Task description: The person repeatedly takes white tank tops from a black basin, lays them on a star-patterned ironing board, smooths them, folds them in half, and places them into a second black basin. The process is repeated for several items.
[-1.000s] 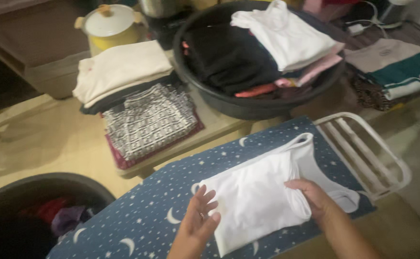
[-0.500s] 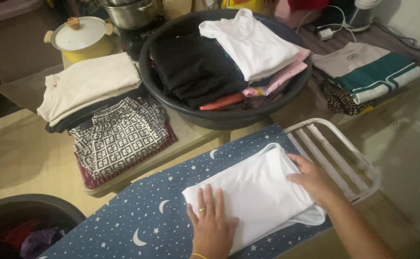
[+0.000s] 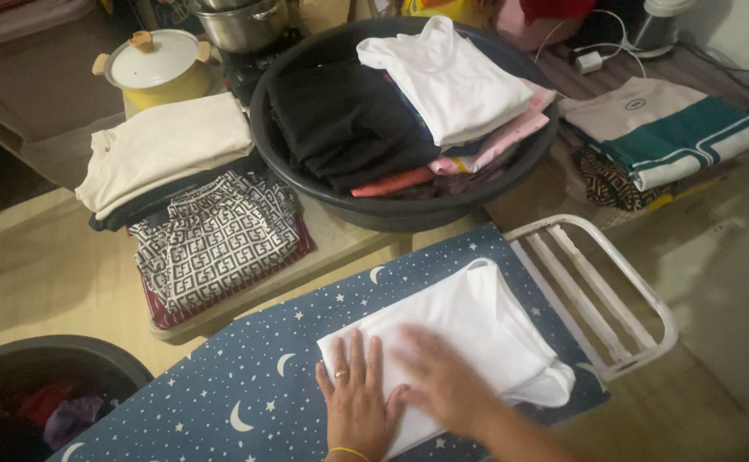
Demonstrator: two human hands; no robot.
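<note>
Folded white garment (image 3: pixel 469 329) lies flat on the star-and-moon ironing board (image 3: pixel 246 385), near its metal rack end (image 3: pixel 601 291). Left hand (image 3: pixel 356 400) open, palm down, fingers spread on the near-left corner. Right hand (image 3: pixel 443 385) also flat on top, blurred; gripping nothing as far as I can tell. Fabric looks thin, soft, light, no stiffness, so it'll flop if lifted by one edge. Best support from under both short sides. Black basin (image 3: pixel 306 175) of folded clothes on the bench (image 3: pixel 340 235) behind.
</note>
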